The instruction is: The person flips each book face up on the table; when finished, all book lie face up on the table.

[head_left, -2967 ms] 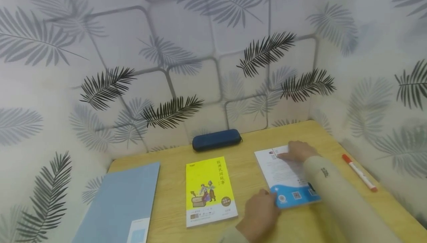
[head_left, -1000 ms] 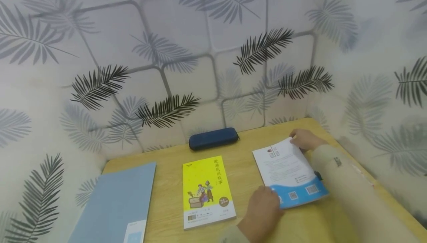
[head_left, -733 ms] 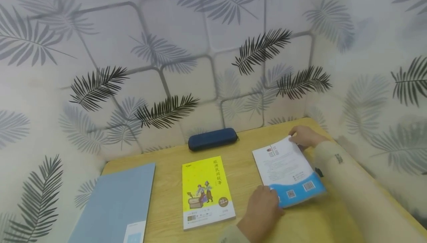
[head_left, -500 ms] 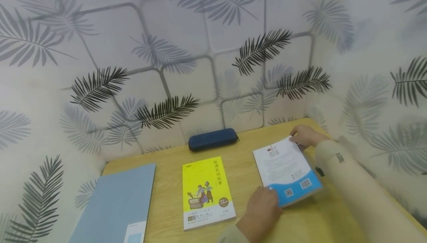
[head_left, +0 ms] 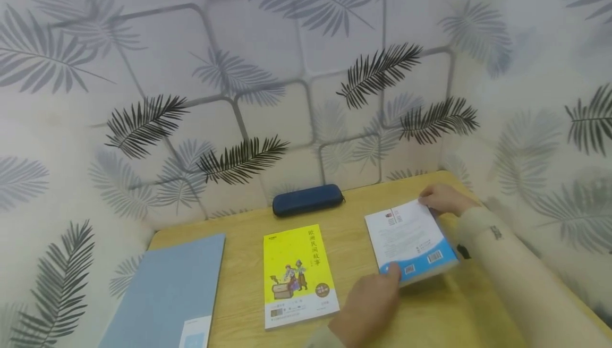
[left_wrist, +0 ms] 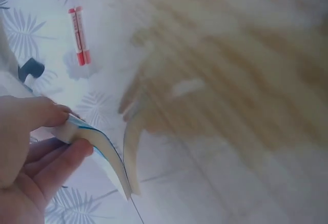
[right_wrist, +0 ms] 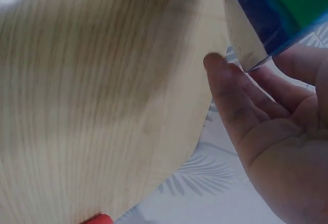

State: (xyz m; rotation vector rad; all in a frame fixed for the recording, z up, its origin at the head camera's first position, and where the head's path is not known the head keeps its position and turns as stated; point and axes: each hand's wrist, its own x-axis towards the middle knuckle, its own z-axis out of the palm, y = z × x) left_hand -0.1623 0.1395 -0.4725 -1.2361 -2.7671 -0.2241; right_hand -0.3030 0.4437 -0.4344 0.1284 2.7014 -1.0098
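The left hand (head_left: 370,303) pinches the near left corner of a white-and-blue book (head_left: 404,234), thumb above and fingers beneath, so that corner sits off the bench (head_left: 354,226). The right hand (head_left: 442,198) pinches the far right corner; holding opposite corners probably keeps the book steady. Left of it, well apart, a yellow book (head_left: 296,268) lies flat, cover up, then a blue-grey folder (head_left: 177,279). A dark blue case (head_left: 308,200) rests by the wall (head_left: 277,29), seemingly out of the way.
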